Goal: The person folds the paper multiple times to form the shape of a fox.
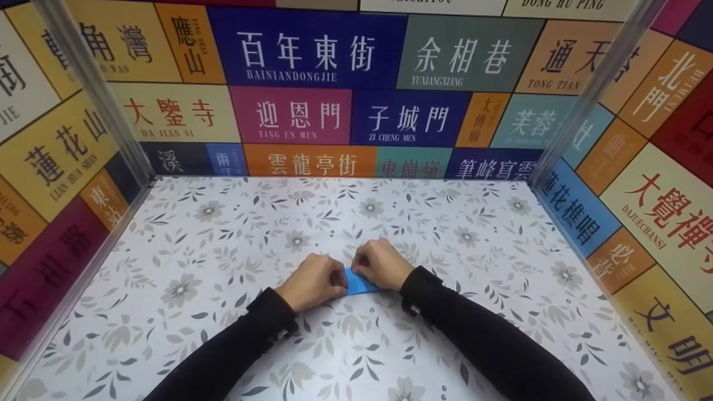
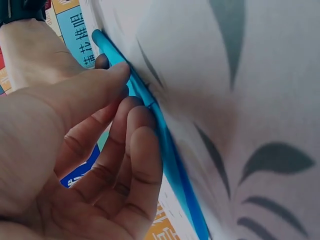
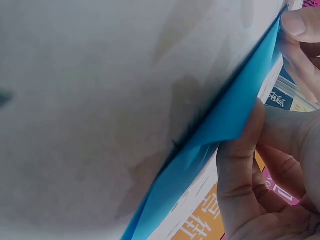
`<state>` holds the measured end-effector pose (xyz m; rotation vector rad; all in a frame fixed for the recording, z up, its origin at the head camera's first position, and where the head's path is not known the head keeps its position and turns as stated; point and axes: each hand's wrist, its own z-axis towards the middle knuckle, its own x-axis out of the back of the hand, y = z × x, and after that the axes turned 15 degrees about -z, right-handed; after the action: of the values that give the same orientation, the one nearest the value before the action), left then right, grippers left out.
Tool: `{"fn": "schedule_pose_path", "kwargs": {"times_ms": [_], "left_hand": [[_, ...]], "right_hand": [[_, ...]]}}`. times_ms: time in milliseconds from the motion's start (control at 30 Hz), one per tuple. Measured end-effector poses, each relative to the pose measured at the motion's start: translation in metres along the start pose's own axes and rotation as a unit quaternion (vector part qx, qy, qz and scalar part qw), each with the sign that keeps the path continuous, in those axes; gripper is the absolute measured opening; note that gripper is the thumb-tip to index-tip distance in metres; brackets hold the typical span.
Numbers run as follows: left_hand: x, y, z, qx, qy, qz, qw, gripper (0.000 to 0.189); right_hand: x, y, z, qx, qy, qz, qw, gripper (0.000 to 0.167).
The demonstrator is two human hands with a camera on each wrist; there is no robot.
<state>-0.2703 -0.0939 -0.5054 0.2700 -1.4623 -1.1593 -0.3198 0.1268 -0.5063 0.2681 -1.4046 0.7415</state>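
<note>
A strip of blue paper (image 1: 361,284) lies low over the patterned tabletop between my two hands, its surface bent into folds. My left hand (image 1: 317,281) pinches its left end, thumb and fingertips together at the edge. At the upper right side of the strip, my right hand (image 1: 384,264) pinches it between thumb and index finger. In the right wrist view the blue paper (image 3: 230,117) shows a raised flap with a corner beside the right fingertips. The left wrist view shows the paper (image 2: 167,135) nearly edge-on, as a narrow band along the left fingertips.
The white tabletop (image 1: 223,234) carries a grey flower and leaf print. Behind it stands a wall of coloured panels (image 1: 301,50) with Chinese lettering, and similar panels (image 1: 629,195) flank both sides. Black sleeves (image 1: 490,328) cover both forearms.
</note>
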Motion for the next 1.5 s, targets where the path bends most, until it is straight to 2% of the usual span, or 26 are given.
{"fn": "schedule_pose_path", "kwargs": {"times_ms": [233, 633, 767, 967, 1167, 1333, 1500], "left_hand": [[0.000, -0.003, -0.001, -0.013, 0.010, -0.010, 0.9998, 0.012], [-0.003, -0.004, -0.003, -0.007, 0.031, -0.030, 0.9990, 0.012], [-0.003, -0.004, -0.003, -0.003, 0.030, -0.035, 0.9989, 0.012], [-0.001, -0.005, -0.001, 0.007, 0.028, -0.032, 0.9991, 0.012], [-0.001, -0.005, 0.000, 0.009, 0.027, -0.027, 0.9992, 0.011], [0.000, -0.005, 0.000, 0.007, 0.021, -0.035, 0.9991, 0.011], [0.000, -0.005, -0.001, 0.003, 0.025, -0.033, 0.9992, 0.011]], "right_hand": [[0.001, 0.000, 0.000, 0.004, -0.003, 0.000, 1.0000, 0.009], [0.003, 0.002, -0.001, 0.022, 0.004, -0.004, 0.9997, 0.010], [0.006, -0.001, -0.003, 0.023, 0.009, 0.002, 0.9997, 0.009], [0.016, -0.004, -0.006, 0.006, 0.011, 0.006, 0.9999, 0.003], [0.030, -0.007, -0.010, -0.011, 0.000, 0.025, 0.9996, 0.003], [0.035, -0.010, -0.016, -0.004, -0.004, 0.035, 0.9994, 0.004], [0.031, -0.014, -0.023, 0.005, -0.019, 0.027, 0.9994, 0.006]]}}
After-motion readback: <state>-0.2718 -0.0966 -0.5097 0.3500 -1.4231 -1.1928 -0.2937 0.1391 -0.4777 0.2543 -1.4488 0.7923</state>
